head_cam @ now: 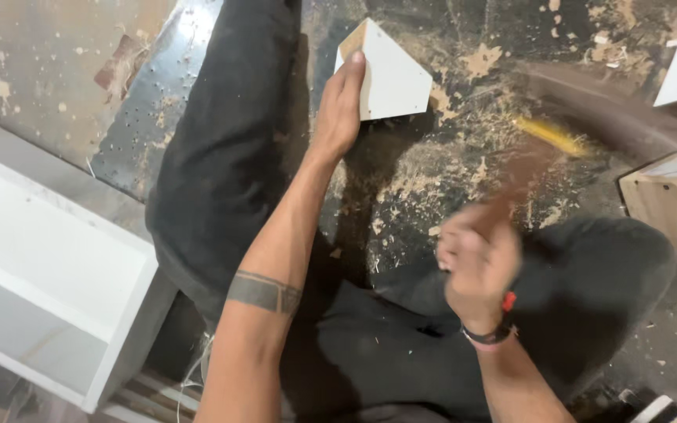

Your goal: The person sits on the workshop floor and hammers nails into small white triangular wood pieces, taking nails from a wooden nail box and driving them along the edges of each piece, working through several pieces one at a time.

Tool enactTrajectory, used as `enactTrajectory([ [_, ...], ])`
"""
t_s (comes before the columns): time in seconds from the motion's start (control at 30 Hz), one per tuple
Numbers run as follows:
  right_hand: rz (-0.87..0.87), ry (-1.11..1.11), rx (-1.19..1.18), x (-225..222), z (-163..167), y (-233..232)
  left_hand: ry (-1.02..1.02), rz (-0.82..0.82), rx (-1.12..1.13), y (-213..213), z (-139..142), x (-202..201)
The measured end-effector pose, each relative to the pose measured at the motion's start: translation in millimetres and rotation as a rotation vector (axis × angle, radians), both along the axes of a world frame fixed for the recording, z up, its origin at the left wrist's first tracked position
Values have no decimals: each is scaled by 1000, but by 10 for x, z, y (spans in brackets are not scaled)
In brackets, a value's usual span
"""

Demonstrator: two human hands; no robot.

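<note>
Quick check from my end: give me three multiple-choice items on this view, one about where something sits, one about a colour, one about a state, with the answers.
1. Where is the open white cabinet?
A. At the lower left of the view
B. At the top right
C. On the person's lap

2. What colour is the face of the board piece under the left hand?
A. Black
B. White
C. Green

3. How does the right hand appear?
A. Sharp, lying flat on the floor
B. Motion-blurred, gripping a handle
C. Out of view

Answers:
1. A, since the cabinet fills the lower left corner, beside the person's leg.
2. B, since the board's broad face is white, with a raw brown edge.
3. B, since the hand and the tool it grips, with a yellowish streak by its far end, are smeared by motion above the dusty floor.
</note>
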State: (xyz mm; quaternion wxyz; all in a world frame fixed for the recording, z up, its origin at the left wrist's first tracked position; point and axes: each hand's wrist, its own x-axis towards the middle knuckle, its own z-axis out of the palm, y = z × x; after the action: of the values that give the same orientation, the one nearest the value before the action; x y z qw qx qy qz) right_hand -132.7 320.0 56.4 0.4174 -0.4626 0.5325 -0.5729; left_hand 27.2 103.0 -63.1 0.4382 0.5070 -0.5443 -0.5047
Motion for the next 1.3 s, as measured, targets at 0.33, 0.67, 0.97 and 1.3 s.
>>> enactTrajectory([
  [0.33,37,495,491,87,-292,-176,9,-27,140,-51,51,-24],
  [0.67,-98,87,-45,266,-189,-152,-1,-52,111,-3,60,-31],
  [0.97,-36,-91,120,-70,-34,-3,-29,-76,58,-42,87,-88],
  [1.3,33,404,588,144,-459,-80,-146,-87,226,-30,89,-59],
])
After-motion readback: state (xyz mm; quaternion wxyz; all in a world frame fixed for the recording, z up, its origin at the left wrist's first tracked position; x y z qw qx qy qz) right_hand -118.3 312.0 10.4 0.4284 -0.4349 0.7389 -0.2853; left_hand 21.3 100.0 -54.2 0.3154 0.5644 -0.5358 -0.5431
